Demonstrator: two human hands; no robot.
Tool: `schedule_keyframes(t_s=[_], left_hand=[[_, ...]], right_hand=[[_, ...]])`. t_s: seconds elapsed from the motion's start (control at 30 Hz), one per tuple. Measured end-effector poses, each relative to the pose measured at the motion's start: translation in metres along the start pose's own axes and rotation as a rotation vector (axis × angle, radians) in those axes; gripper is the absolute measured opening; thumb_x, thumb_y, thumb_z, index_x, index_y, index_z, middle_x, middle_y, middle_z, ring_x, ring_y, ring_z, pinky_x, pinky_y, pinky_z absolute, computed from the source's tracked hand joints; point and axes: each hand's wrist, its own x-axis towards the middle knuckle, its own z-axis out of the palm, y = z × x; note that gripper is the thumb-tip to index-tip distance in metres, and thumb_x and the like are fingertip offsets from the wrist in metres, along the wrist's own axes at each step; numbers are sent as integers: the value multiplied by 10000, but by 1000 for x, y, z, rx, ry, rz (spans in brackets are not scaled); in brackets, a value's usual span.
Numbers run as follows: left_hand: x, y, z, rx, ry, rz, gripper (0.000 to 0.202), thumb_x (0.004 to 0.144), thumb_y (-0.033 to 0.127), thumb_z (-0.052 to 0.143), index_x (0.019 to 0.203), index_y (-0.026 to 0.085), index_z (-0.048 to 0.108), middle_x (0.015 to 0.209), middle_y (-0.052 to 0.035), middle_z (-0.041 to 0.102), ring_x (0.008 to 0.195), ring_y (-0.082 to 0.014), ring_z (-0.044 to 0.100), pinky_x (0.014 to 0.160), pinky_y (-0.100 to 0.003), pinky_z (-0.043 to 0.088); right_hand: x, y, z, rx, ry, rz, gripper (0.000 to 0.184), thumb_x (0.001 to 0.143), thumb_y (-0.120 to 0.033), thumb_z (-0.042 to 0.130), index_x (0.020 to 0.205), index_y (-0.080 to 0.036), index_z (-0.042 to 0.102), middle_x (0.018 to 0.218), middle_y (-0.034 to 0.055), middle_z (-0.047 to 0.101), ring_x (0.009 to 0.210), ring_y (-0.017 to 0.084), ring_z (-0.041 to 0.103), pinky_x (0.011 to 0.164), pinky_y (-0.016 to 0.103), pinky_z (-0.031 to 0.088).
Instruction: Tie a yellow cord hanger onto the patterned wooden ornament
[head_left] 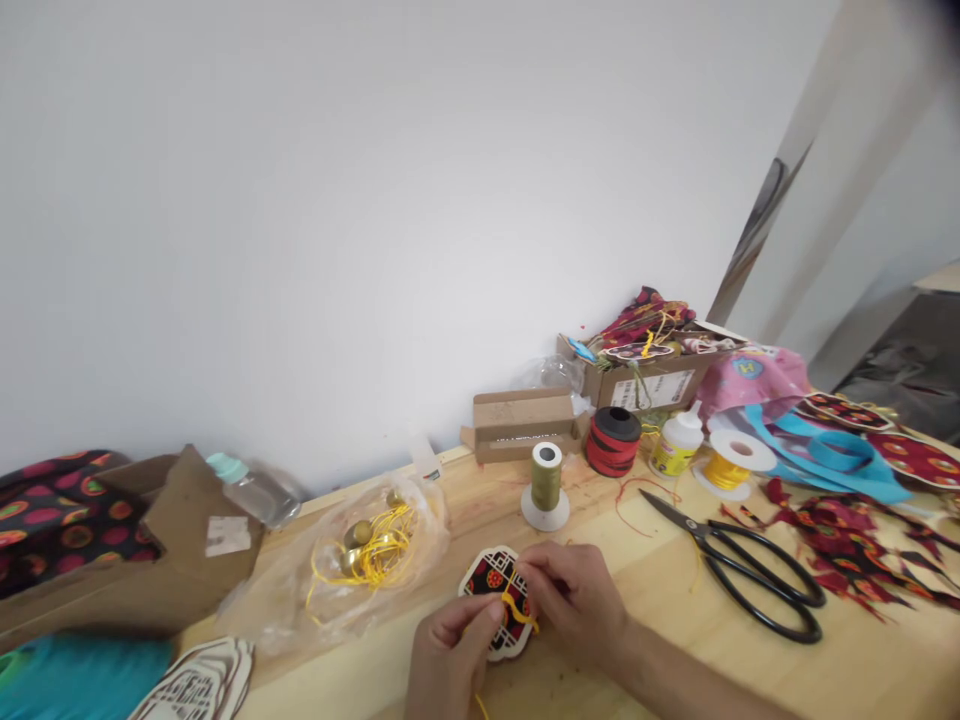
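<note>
Both hands meet over a flat ornament (487, 578) with a white lattice edge and dark red patterned fabric, lying on the wooden table (592, 680). My left hand (450, 650) pinches a yellow cord (513, 606) at the ornament's middle, thumb against forefinger. From the upper right, my right hand (574, 600) is closed with its fingertips pinched around a strand of the same cord. A loose end trails below my left hand. How the cord is fixed to the ornament is hidden by the fingers.
Black-handled scissors (750, 570) lie open at right, near fabric scraps (840, 540). Behind stand an olive thread spool (546, 485), red ribbon roll (613, 442), glue bottle (677, 443), yellow cord spool (731, 462) and cardboard box (645, 385). Left: a plastic bag (337, 580) with bells.
</note>
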Motion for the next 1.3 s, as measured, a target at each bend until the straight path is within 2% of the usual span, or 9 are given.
schedule_keyframes(t_s=[0.33,0.5,0.6,0.7,0.77,0.83,1.0,1.13,1.3], left_hand=[[9,-15,-13,-61,-130,24,228,595,344,659,657,125,642,307,114,269,326,-12,140,353,-157,65],[8,-8,-11,-150,-128,-38,211,555,334,687,599,132,646,268,124,254,298,2,91,327,-150,43],[5,-2,-7,-150,-103,-64,227,480,320,729,580,126,665,253,127,246,286,7,96,313,-142,56],[5,-1,-4,-116,-47,-54,227,433,292,750,575,129,682,256,105,323,286,-14,231,320,-140,197],[7,-3,-4,-74,-26,-23,206,448,289,741,557,124,685,311,59,445,365,-59,392,405,-164,324],[7,-4,-4,-39,-6,15,199,475,298,723,554,119,686,367,30,508,453,-99,468,479,-190,372],[0,0,0,8,53,49,205,543,319,675,575,117,677,274,91,334,336,-50,290,358,-164,239],[-4,3,2,3,61,49,212,555,308,667,634,112,677,312,98,351,329,-26,202,336,-161,152],[-6,2,2,-5,59,54,213,574,316,653,641,115,676,278,122,268,305,-24,133,332,-176,120]], right_hand=[[1,-1,9,311,-68,142,229,826,-319,390,704,-166,509,582,-14,521,502,78,436,470,175,357],[0,-2,15,590,-170,236,214,840,-354,348,726,-186,418,518,-55,465,432,57,369,426,160,317],[2,-4,14,635,-175,268,225,811,-368,401,710,-170,431,508,-57,454,435,53,367,427,160,310],[3,-5,12,581,-147,274,235,775,-365,460,677,-152,461,529,-46,454,469,62,398,450,171,328],[3,-5,12,557,-141,272,223,768,-353,472,679,-149,476,537,-43,455,482,69,414,464,179,341],[3,-4,12,532,-124,264,202,761,-337,485,690,-148,496,553,-38,465,502,77,429,482,188,353],[1,-2,12,501,-44,260,165,723,-308,540,699,-145,538,607,-17,517,547,90,451,513,199,363],[1,-1,11,503,-16,247,144,716,-291,552,708,-147,555,610,-16,536,550,92,461,519,198,371],[-1,0,11,441,-14,194,127,724,-275,546,720,-151,575,626,-6,555,556,95,468,522,200,376]])
